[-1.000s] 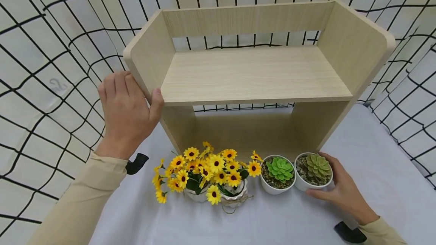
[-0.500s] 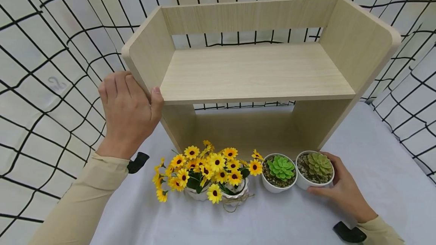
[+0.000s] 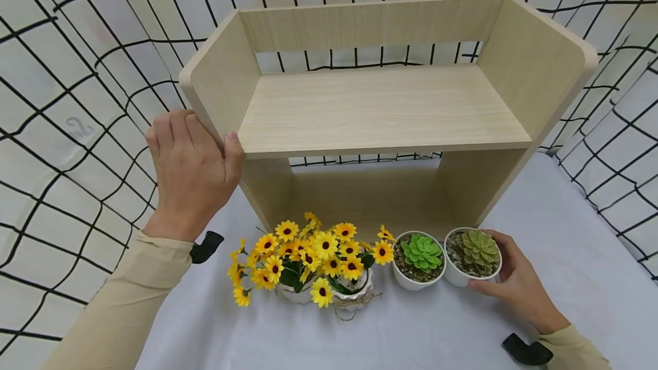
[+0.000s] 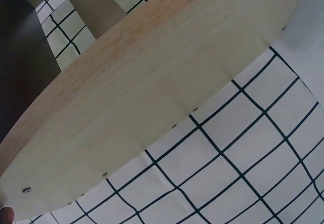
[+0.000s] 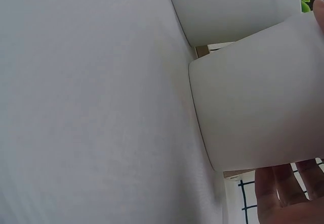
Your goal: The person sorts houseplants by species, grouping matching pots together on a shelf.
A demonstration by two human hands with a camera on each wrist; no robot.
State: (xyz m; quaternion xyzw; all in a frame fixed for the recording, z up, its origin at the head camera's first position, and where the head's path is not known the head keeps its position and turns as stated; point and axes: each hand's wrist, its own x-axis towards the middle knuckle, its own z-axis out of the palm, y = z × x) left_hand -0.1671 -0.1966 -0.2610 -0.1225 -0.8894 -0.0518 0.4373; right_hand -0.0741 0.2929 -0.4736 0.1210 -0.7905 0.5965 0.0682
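A light wooden two-tier shelf (image 3: 385, 107) stands on the white cloth. My left hand (image 3: 192, 179) grips its left side panel, thumb on the front edge and fingers over the outer face. In the left wrist view, that panel (image 4: 152, 87) fills the middle, and only a fingertip shows at the lower left. My right hand (image 3: 526, 290) holds a white pot with a dull green succulent (image 3: 480, 247), its thumb in front and fingers behind. The right wrist view shows this pot (image 5: 263, 97) from the side, close to the cloth, with fingers (image 5: 288, 183) along one side.
Left of the held pot, close beside it, stands another white pot with a bright green succulent (image 3: 421, 253). Farther left are yellow artificial flowers (image 3: 325, 244) in white pots, before the lower tier. Black wire grid panels (image 3: 77, 130) surround the back and sides.
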